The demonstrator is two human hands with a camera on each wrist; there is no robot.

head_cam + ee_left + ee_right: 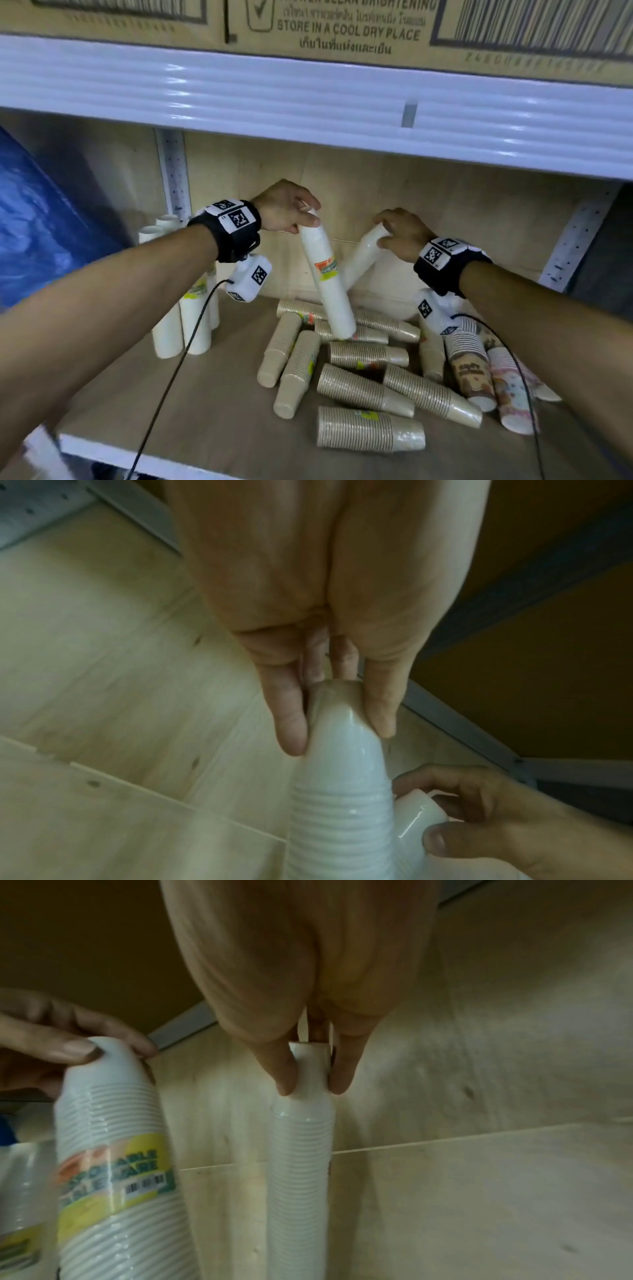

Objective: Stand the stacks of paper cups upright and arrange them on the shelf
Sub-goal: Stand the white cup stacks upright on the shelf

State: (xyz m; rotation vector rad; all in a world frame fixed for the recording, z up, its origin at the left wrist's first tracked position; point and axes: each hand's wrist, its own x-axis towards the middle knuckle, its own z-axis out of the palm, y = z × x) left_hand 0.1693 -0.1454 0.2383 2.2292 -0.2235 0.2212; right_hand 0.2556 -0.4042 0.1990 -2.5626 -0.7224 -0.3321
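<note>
My left hand [291, 209] grips the top end of a tall white cup stack [327, 274] with a coloured label; the stack leans, its foot among the lying stacks. The left wrist view shows my fingers [291, 723] round the stack's tip [342, 750]. My right hand [400, 233] holds the top of a second white stack [363, 260] that leans against the back wall. In the right wrist view my fingertips [287, 1077] pinch its end [301, 1150]. Several brown cup stacks [363, 387] lie on the wooden shelf [205, 404]. Three white stacks [191, 318] stand upright at the left.
Printed cup stacks [476, 366] lie at the right under my forearm. A white shelf beam [308, 102] runs overhead with cardboard boxes [342, 27] on it. A blue wrapped roll [41, 212] fills the far left. Perforated uprights [174, 171] stand at the back.
</note>
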